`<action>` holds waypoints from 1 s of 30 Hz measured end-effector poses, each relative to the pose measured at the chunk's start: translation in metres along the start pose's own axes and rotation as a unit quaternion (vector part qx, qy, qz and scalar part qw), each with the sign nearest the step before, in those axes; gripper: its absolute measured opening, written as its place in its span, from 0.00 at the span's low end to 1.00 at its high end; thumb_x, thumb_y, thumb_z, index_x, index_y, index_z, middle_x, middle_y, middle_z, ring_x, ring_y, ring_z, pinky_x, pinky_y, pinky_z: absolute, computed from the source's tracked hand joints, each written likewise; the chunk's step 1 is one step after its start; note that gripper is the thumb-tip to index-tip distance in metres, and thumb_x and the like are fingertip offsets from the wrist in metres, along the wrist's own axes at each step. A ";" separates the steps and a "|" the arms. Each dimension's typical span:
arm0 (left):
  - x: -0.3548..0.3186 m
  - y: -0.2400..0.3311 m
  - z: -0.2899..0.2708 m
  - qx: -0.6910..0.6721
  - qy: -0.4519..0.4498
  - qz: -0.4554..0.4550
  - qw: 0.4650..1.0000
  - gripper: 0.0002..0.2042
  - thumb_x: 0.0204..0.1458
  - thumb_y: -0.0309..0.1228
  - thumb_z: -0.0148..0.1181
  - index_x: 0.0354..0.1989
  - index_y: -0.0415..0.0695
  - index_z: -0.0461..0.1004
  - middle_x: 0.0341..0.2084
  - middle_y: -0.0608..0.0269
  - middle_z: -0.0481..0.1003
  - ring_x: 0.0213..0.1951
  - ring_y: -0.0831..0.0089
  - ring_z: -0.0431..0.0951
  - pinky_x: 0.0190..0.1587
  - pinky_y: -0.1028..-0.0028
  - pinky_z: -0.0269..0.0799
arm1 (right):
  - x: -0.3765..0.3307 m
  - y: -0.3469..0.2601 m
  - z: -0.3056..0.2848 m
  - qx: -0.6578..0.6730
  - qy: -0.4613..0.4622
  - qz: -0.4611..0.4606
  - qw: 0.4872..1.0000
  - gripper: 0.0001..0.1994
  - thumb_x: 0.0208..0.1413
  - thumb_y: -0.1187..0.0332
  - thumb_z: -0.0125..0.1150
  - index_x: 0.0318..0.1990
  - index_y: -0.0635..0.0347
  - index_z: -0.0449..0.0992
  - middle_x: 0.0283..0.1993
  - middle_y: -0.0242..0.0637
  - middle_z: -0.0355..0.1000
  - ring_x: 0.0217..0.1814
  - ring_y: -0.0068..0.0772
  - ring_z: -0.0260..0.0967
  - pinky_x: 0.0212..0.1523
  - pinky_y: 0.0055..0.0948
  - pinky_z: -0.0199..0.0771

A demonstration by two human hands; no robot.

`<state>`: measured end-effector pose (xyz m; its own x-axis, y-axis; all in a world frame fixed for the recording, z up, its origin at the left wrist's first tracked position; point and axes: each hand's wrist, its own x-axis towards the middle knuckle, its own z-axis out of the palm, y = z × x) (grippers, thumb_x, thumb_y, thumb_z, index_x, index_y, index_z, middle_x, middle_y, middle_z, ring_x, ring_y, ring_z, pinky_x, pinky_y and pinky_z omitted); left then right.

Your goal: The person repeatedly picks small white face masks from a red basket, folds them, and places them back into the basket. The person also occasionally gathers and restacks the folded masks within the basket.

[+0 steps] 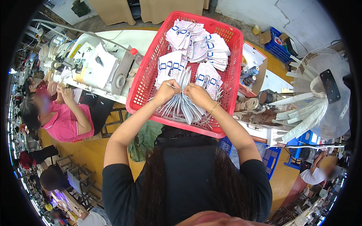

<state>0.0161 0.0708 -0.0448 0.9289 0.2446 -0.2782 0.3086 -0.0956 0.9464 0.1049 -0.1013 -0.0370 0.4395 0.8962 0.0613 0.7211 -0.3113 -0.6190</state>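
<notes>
A fanned bundle of thin, pale cut pieces (185,107) spreads out at the near end of a red plastic basket (134,98). My left hand (167,91) closes its fingers on the upper left side of this bundle. Opposite it, my right hand (199,96) pinches the pieces near the middle, close to the left fingertips. Several stacks of white, pink-speckled pieces (217,52) with blue printed marks lie beyond my hands in the basket. Whether the pieces are fabric or paper I cannot tell for certain.
Left of the basket stands a white sewing machine (92,69) with papers on it, beside a red-capped bottle (136,54). Thread cones (252,75) fill a cardboard box at right. White strips hang near a round clear disc (320,116). A person in pink (68,120) sits at left.
</notes>
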 end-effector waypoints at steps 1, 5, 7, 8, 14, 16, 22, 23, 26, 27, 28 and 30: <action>-0.004 0.002 0.002 0.155 0.019 0.094 0.983 0.06 0.43 0.18 0.61 0.25 0.39 0.69 0.24 0.61 0.75 0.28 0.73 0.76 0.33 0.72 0.71 | 0.001 -0.001 0.000 -0.020 0.017 0.021 0.999 0.08 0.55 0.68 0.52 0.31 0.64 0.72 0.33 0.49 0.69 0.35 0.51 0.71 0.37 0.44 0.72; -0.016 0.015 0.014 0.356 0.049 0.353 0.864 0.07 0.41 0.18 0.54 0.28 0.40 0.65 0.24 0.54 0.68 0.30 0.52 0.72 0.30 0.58 0.68 | 0.003 -0.005 -0.005 -0.001 0.008 0.085 0.996 0.07 0.54 0.69 0.53 0.36 0.63 0.72 0.33 0.49 0.70 0.36 0.51 0.72 0.36 0.45 0.72; -0.017 0.021 0.016 0.402 0.052 0.344 0.847 0.09 0.42 0.19 0.54 0.32 0.41 0.65 0.27 0.54 0.68 0.31 0.53 0.73 0.30 0.59 0.69 | 0.003 -0.005 -0.007 0.033 0.059 0.054 0.996 0.09 0.53 0.69 0.54 0.41 0.62 0.73 0.34 0.48 0.69 0.37 0.50 0.71 0.38 0.44 0.71; -0.017 0.023 0.017 0.424 0.056 0.338 0.838 0.09 0.42 0.20 0.54 0.33 0.41 0.64 0.28 0.54 0.68 0.31 0.53 0.73 0.30 0.60 0.70 | 0.003 -0.004 -0.007 0.046 0.081 0.033 0.995 0.10 0.53 0.70 0.55 0.42 0.61 0.73 0.34 0.47 0.68 0.37 0.49 0.71 0.38 0.42 0.71; -0.006 0.024 0.006 0.447 -0.001 0.359 0.819 0.07 0.48 0.21 0.52 0.35 0.41 0.63 0.30 0.53 0.67 0.28 0.52 0.74 0.28 0.59 0.71 | 0.016 0.014 0.007 0.127 0.113 -0.024 0.985 0.11 0.50 0.73 0.59 0.42 0.57 0.77 0.33 0.43 0.63 0.34 0.40 0.66 0.37 0.32 0.67; -0.004 0.022 0.005 0.436 0.008 0.364 0.823 0.07 0.49 0.22 0.53 0.34 0.41 0.63 0.30 0.52 0.67 0.28 0.52 0.74 0.28 0.58 0.71 | 0.016 0.019 0.010 0.132 0.129 -0.045 0.982 0.09 0.49 0.73 0.60 0.40 0.57 0.78 0.32 0.42 0.63 0.32 0.39 0.65 0.36 0.31 0.66; -0.010 0.025 0.004 0.387 0.037 0.345 0.855 0.10 0.48 0.25 0.58 0.39 0.43 0.66 0.25 0.54 0.71 0.27 0.53 0.74 0.26 0.61 0.69 | 0.012 0.014 0.003 0.142 0.087 0.008 0.986 0.08 0.47 0.75 0.59 0.37 0.61 0.77 0.31 0.43 0.64 0.35 0.40 0.67 0.38 0.32 0.67; -0.010 0.025 0.003 0.391 0.044 0.335 0.856 0.12 0.47 0.25 0.59 0.40 0.44 0.67 0.24 0.55 0.72 0.26 0.53 0.74 0.26 0.62 0.69 | 0.012 0.012 0.002 0.139 0.092 0.001 0.986 0.07 0.46 0.76 0.59 0.35 0.62 0.77 0.31 0.43 0.64 0.35 0.41 0.67 0.38 0.33 0.68; -0.010 0.025 -0.001 0.386 0.073 0.357 0.848 0.19 0.44 0.22 0.62 0.47 0.46 0.68 0.20 0.58 0.73 0.22 0.61 0.74 0.27 0.68 0.68 | 0.010 0.006 0.000 0.119 0.110 -0.012 0.987 0.05 0.43 0.76 0.58 0.30 0.65 0.74 0.32 0.44 0.65 0.37 0.45 0.69 0.39 0.36 0.70; -0.009 0.023 -0.004 0.331 0.070 0.279 0.898 0.21 0.43 0.21 0.62 0.48 0.46 0.68 0.19 0.60 0.72 0.21 0.65 0.73 0.27 0.69 0.68 | 0.008 0.005 0.000 0.103 0.106 -0.004 0.989 0.04 0.43 0.76 0.57 0.28 0.65 0.73 0.32 0.44 0.65 0.37 0.46 0.69 0.39 0.37 0.71; -0.009 0.022 -0.008 0.268 0.064 0.206 0.939 0.23 0.42 0.19 0.62 0.49 0.46 0.67 0.17 0.61 0.71 0.20 0.70 0.72 0.27 0.71 0.67 | 0.006 0.004 0.000 0.089 0.095 0.015 0.991 0.03 0.42 0.76 0.57 0.27 0.65 0.72 0.32 0.44 0.65 0.37 0.47 0.69 0.39 0.38 0.71; -0.008 0.016 -0.015 0.173 0.056 0.095 0.979 0.25 0.39 0.17 0.63 0.50 0.46 0.67 0.16 0.64 0.70 0.19 0.76 0.69 0.27 0.73 0.66 | 0.005 0.004 0.003 0.066 0.093 0.013 0.993 0.03 0.42 0.74 0.57 0.25 0.65 0.71 0.33 0.44 0.65 0.35 0.47 0.69 0.38 0.40 0.72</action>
<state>0.0103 0.0814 -0.0244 0.9539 0.2928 -0.0652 0.2021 -0.4666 0.8611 0.1083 -0.0976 -0.0411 0.5576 0.8102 0.1806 0.6373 -0.2785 -0.7185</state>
